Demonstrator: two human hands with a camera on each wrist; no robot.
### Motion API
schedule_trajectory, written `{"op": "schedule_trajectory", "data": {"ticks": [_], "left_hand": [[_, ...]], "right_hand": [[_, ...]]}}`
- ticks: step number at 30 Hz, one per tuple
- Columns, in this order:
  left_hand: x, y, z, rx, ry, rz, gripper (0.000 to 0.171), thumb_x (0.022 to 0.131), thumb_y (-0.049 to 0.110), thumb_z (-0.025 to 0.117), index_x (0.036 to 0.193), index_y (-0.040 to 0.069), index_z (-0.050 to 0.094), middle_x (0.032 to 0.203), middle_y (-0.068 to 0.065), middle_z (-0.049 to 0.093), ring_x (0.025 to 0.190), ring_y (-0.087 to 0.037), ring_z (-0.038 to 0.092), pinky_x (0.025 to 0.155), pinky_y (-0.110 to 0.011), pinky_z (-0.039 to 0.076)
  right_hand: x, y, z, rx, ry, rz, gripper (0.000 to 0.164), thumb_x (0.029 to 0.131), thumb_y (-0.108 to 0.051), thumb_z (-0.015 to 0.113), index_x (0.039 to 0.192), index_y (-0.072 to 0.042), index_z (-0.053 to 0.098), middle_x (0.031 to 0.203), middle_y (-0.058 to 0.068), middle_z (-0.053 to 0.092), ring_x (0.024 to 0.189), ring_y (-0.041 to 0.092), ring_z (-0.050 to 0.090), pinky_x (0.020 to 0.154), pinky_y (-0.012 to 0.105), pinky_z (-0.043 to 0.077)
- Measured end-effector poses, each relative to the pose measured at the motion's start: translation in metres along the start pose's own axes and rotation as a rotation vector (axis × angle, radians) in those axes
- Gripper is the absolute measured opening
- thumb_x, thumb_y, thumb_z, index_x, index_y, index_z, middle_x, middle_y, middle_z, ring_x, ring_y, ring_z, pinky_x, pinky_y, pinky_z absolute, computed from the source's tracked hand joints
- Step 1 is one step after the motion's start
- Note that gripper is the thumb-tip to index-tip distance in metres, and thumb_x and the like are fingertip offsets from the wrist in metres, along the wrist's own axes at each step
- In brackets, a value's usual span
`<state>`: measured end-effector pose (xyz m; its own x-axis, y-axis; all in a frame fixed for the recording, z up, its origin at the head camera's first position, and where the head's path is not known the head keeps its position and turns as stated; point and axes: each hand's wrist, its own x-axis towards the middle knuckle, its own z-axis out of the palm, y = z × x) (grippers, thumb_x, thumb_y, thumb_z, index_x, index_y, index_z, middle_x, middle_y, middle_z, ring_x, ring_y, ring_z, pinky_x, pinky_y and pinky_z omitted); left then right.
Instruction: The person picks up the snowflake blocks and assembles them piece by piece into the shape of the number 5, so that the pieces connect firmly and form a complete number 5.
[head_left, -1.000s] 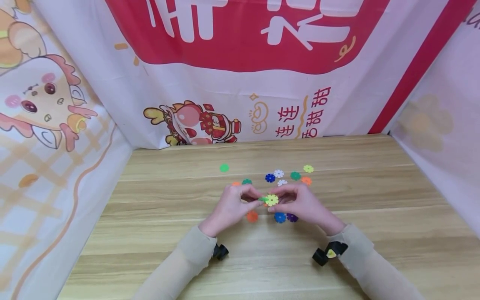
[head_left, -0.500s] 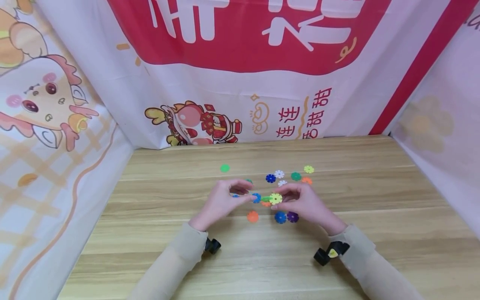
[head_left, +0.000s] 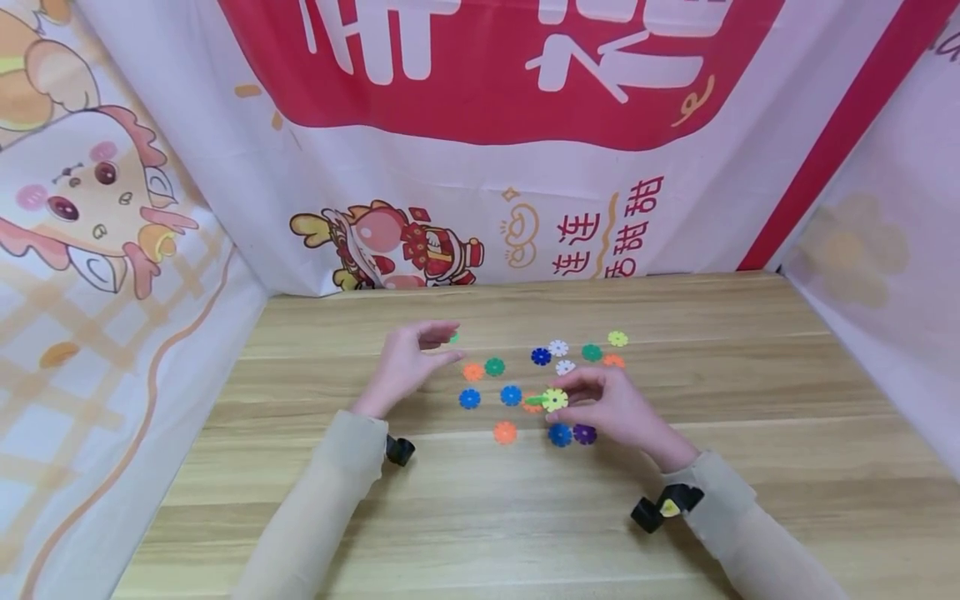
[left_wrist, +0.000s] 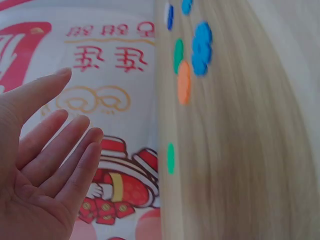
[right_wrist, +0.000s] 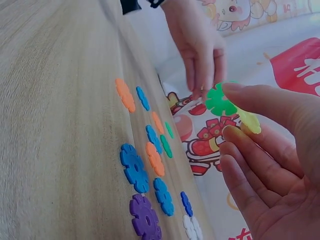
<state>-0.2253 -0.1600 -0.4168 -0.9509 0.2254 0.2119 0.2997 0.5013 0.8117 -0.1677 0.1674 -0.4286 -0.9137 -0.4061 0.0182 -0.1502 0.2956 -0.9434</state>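
Tabletop (head_left: 480, 525) below outstretched left hand (head_left: 407, 362)

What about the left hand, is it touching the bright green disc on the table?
Apart. The left wrist view shows a clear gap between the left hand and the bright green disc.

Your left hand (left_wrist: 42, 180) takes up the lower left, fingers loosely extended side by side, thumb (left_wrist: 42, 93) spread away above them. Behind it hangs the cloth (left_wrist: 137, 100), with red writing and a cartoon. The table (left_wrist: 245, 130) spans your right. On it, one green disc (left_wrist: 171, 158) lies apart, closest to your fingers. Farther up, an orange disc (left_wrist: 184, 85) overlaps another green one (left_wrist: 178, 55) in view; blurred blue discs (left_wrist: 202, 47) sit just beside.
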Motion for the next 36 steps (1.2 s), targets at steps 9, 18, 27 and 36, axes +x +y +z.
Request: {"op": "schedule_trajectory", "data": {"ticks": [9, 18, 27, 36], "left_hand": [[0.026, -0.033, -0.007, 0.080, -0.028, -0.070, 0.048, 0.086, 0.017, 0.085, 0.128, 0.001, 0.068, 0.125, -0.018, 0.068, 0.112, -0.034, 0.066, 0.096, -0.044, 0.052], [0.039, -0.050, -0.005, 0.133, -0.051, -0.170, 0.051, 0.086, 0.021, 0.085, 0.129, 0.002, 0.067, 0.124, -0.014, 0.069, 0.110, -0.027, 0.064, 0.097, -0.043, 0.051], [0.047, -0.053, 0.001, 0.108, -0.082, -0.267, 0.050, 0.086, 0.018, 0.085, 0.129, 0.000, 0.067, 0.118, -0.013, 0.069, 0.104, -0.025, 0.062, 0.094, -0.040, 0.051], [0.053, -0.050, 0.006, 0.103, -0.078, -0.345, 0.035, 0.087, 0.013, 0.083, 0.119, 0.003, 0.072, 0.108, -0.011, 0.068, 0.098, -0.023, 0.060, 0.089, -0.037, 0.050]], "right_hand": [[-0.001, 0.000, 0.000, -0.019, 0.011, 0.020, 0.036, 0.077, -0.019, 0.092, 0.109, -0.014, 0.075, 0.107, 0.003, 0.071, 0.095, 0.025, 0.068, 0.080, 0.034, 0.059], [-0.001, 0.001, 0.001, -0.024, 0.000, 0.016, 0.036, 0.076, -0.019, 0.092, 0.108, -0.014, 0.075, 0.107, 0.003, 0.072, 0.094, 0.025, 0.068, 0.081, 0.034, 0.058], [-0.001, 0.003, 0.003, -0.027, -0.005, 0.007, 0.036, 0.078, -0.019, 0.091, 0.109, -0.010, 0.075, 0.105, 0.005, 0.071, 0.093, 0.025, 0.068, 0.079, 0.033, 0.059], [-0.001, 0.001, 0.003, -0.021, 0.001, 0.024, 0.036, 0.077, -0.020, 0.092, 0.109, -0.013, 0.076, 0.105, 0.005, 0.070, 0.092, 0.026, 0.068, 0.079, 0.034, 0.059]]}}
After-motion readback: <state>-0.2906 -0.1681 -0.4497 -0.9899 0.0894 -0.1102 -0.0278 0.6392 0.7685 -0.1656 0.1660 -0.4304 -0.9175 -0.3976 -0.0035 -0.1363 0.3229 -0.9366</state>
